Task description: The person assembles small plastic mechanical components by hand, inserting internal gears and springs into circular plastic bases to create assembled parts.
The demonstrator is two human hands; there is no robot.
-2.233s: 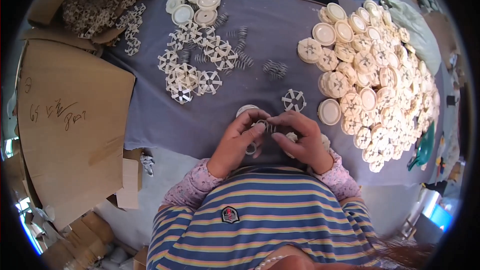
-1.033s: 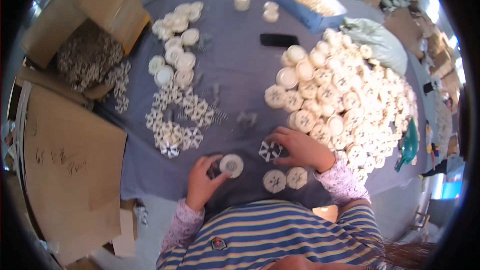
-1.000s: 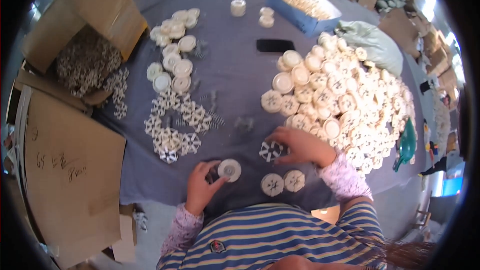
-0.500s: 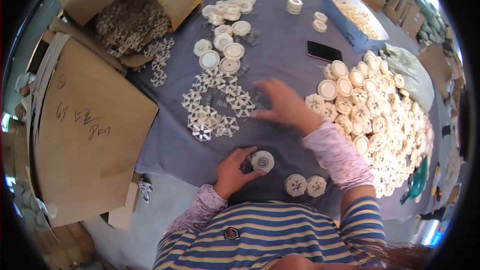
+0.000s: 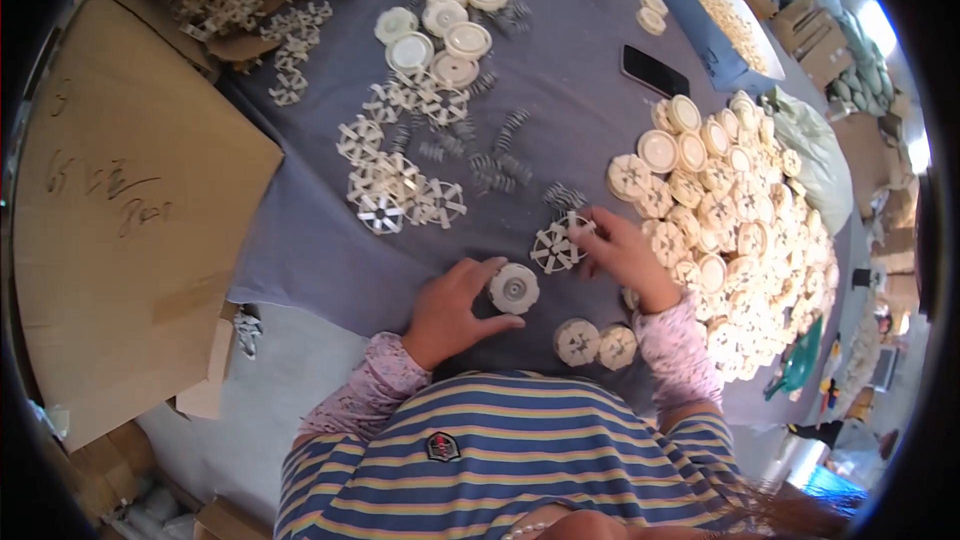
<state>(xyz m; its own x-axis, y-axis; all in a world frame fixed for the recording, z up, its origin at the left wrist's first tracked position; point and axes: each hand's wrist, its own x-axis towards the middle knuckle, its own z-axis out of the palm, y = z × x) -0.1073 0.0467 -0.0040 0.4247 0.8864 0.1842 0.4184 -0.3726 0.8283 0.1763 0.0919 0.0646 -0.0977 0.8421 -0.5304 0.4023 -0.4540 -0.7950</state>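
A round white plastic cap (image 5: 514, 289) with a grey ringed centre sits on the cloth in front of me. My left hand (image 5: 448, 312) curves around its left side, thumb and forefinger closed against its edge. To the right and slightly farther off, my right hand (image 5: 628, 258) pinches the rim of a white spoked plastic wheel (image 5: 556, 246). Just beyond that wheel is a small cluster of grey coil springs (image 5: 565, 197). Two round cream plastic assemblies (image 5: 577, 342) lie side by side nearer my body, below the right hand.
More spoked wheels (image 5: 403, 183), loose springs (image 5: 493, 172) and round caps (image 5: 468, 39) lie ahead to the left. A large heap of cream assemblies (image 5: 735, 230) fills the right. Beyond stand a phone (image 5: 654, 71) and a blue box of small parts (image 5: 735, 75). Cardboard box (image 5: 140, 200) at left.
My right hand has come back from beside the spoked wheels, nearer and to the right, and now has one in its fingers. Springs appear beside it. The whole view has shifted; my left hand stays at the cap.
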